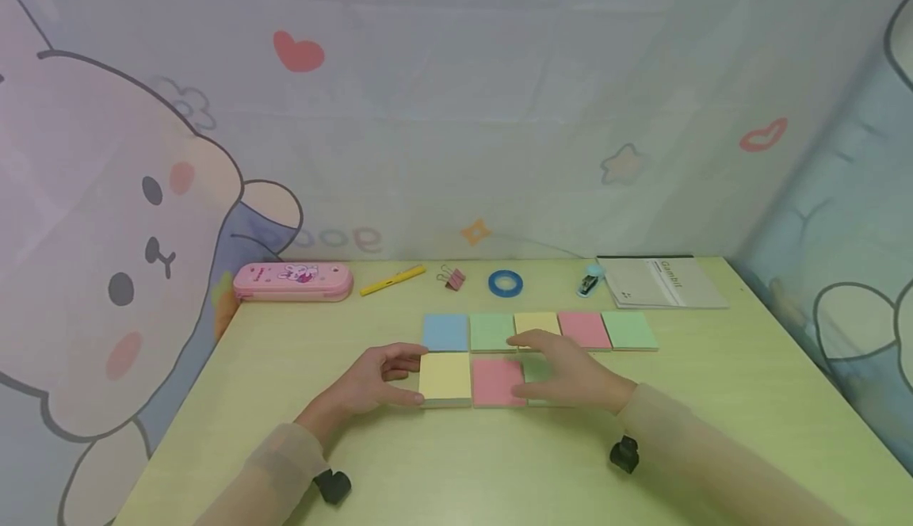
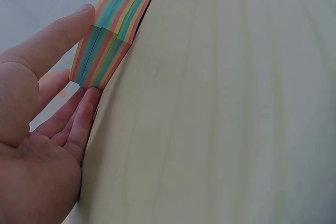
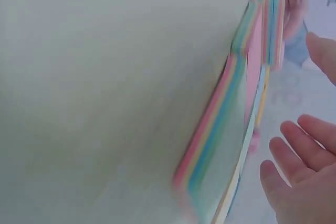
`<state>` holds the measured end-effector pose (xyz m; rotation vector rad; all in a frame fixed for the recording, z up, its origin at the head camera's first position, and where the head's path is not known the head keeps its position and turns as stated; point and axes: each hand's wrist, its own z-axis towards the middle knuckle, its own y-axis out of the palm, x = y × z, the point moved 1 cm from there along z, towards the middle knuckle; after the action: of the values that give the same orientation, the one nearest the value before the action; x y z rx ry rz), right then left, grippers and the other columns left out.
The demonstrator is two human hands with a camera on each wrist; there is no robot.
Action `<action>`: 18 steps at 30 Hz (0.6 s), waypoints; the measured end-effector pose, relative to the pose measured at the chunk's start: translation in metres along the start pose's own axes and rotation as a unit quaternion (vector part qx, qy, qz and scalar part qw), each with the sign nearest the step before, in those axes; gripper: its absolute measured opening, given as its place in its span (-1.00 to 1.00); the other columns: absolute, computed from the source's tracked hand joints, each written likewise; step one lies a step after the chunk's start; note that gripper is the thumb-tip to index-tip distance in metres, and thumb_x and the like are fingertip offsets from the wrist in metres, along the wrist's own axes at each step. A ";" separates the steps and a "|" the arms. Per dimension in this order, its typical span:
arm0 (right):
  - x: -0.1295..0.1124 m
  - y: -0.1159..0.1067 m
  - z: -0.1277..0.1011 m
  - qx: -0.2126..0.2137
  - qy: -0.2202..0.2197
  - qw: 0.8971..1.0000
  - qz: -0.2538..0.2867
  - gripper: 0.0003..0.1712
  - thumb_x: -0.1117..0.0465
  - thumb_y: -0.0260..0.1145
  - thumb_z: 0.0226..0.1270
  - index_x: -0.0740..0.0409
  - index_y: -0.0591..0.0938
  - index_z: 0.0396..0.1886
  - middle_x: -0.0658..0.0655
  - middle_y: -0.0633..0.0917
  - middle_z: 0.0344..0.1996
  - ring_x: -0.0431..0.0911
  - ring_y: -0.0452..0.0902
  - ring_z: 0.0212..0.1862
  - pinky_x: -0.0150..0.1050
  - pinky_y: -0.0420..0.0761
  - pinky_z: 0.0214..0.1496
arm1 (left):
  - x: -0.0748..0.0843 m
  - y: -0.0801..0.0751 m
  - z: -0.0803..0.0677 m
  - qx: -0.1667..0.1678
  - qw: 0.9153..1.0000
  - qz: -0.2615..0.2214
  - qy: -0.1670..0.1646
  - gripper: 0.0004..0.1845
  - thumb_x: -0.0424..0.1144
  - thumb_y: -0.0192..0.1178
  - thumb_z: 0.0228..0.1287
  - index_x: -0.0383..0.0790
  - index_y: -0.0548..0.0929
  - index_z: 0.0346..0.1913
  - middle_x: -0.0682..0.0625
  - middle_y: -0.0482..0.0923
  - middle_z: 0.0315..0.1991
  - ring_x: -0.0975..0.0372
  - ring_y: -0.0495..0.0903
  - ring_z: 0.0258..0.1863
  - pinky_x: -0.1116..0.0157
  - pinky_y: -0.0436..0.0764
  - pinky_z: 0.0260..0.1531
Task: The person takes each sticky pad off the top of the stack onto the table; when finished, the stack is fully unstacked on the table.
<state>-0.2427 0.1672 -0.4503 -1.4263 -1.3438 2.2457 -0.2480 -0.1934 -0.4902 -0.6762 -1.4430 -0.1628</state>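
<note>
- Head view: L hand (image 1: pixel 378 383) at the left edge of the yellow pad (image 1: pixel 445 378); thumb at its near corner, fingers at the far corner, loosely bracketing it. Can't tell from here if it's a real grip.
- L wrist view adds: pad's striped multicolour side (image 2: pixel 107 45) seen edge-on, thumb and fingertips straight-ish, touching its edges, palm open. Pad flat on table (image 2: pixel 226 108).
- R hand (image 1: pixel 567 375) lies palm-down, fingers spread & relaxed, covering a green pad (image 1: pixel 536 370) in the front row; fingertips reach the pink pad (image 1: pixel 497 382) just beside the yellow one.
- R wrist view (blurry): fingers (image 3: pixel 296 150) straight and apart, hovering at the pad stack's side; contact unclear there.
- Only head view shows the back row: blue (image 1: pixel 445 331), green (image 1: pixel 492 331), yellow (image 1: pixel 536 323), pink (image 1: pixel 583 329), green (image 1: pixel 629 329) pads, side by side.
- Far edge, head view only: pink pencil case (image 1: pixel 293 281), yellow pen (image 1: pixel 392 280), binder clip (image 1: pixel 452 277), blue tape roll (image 1: pixel 505 283), small stapler (image 1: pixel 589 280), grey booklet (image 1: pixel 663 282).
</note>
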 end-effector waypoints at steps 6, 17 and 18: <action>-0.025 0.029 0.026 -0.013 -0.036 0.999 0.016 -0.11 -0.01 0.60 0.26 0.29 0.48 0.47 0.19 0.57 0.39 0.10 0.46 0.43 0.12 0.43 0.50 | -0.001 0.000 -0.001 0.002 1.000 -0.014 -0.003 -0.23 -0.34 0.59 0.17 -0.28 0.51 0.44 -0.16 0.58 0.33 0.00 0.59 0.28 0.01 0.49 0.40; -0.048 0.060 0.056 -0.025 -0.063 0.998 -0.017 -0.04 0.01 0.66 0.19 0.31 0.44 0.46 0.16 0.62 0.27 -0.02 0.55 0.19 -0.04 0.59 0.28 | -0.002 -0.001 0.000 0.000 1.000 -0.009 0.011 -0.24 -0.31 0.59 0.18 -0.27 0.52 0.44 -0.16 0.61 0.30 0.00 0.61 0.27 -0.02 0.50 0.40; -0.049 0.061 0.057 -0.024 -0.063 0.997 -0.020 -0.04 0.01 0.67 0.18 0.31 0.45 0.46 0.15 0.63 0.26 -0.02 0.55 0.17 -0.05 0.59 0.26 | -0.002 -0.001 0.000 0.000 1.000 -0.008 0.010 -0.24 -0.31 0.59 0.18 -0.27 0.52 0.44 -0.16 0.61 0.30 0.01 0.62 0.27 -0.01 0.50 0.40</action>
<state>-0.2429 0.0706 -0.4572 -1.2791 -1.4606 2.3284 -0.2487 -0.1947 -0.4916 -0.6611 -1.4288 -0.1811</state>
